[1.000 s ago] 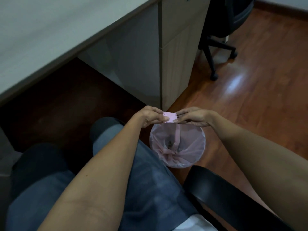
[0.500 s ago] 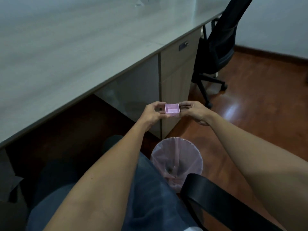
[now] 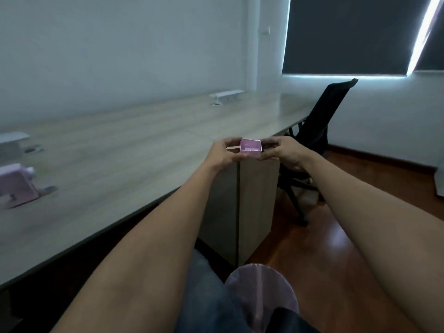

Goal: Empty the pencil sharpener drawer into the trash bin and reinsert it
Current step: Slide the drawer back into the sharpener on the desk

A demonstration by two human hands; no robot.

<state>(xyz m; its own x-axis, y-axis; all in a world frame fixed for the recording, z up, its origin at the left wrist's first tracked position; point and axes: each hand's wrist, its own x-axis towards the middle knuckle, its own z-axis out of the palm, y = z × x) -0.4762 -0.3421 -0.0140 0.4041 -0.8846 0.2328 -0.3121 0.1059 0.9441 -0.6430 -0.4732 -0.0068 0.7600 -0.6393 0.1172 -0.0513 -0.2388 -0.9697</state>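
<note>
A small pink sharpener drawer (image 3: 250, 148) is held open side up between my left hand (image 3: 223, 153) and my right hand (image 3: 280, 151), at the desk's front edge and well above the floor. Its inside looks empty. The pink pencil sharpener (image 3: 16, 185) stands on the desk at the far left, blurred. The trash bin (image 3: 262, 292), lined with a pale pink bag, sits on the floor below my arms, partly hidden by my knee and the chair arm.
A long wood-grain desk (image 3: 125, 150) runs across the left, with white cable boxes (image 3: 225, 95) at its back. A drawer cabinet (image 3: 254, 207) stands under it. A black office chair (image 3: 319, 140) is to the right on the wooden floor.
Both hands lifted the drawer from just over the bin up to desk height and turned it open side up. My view rose from the floor to the desk and wall.
</note>
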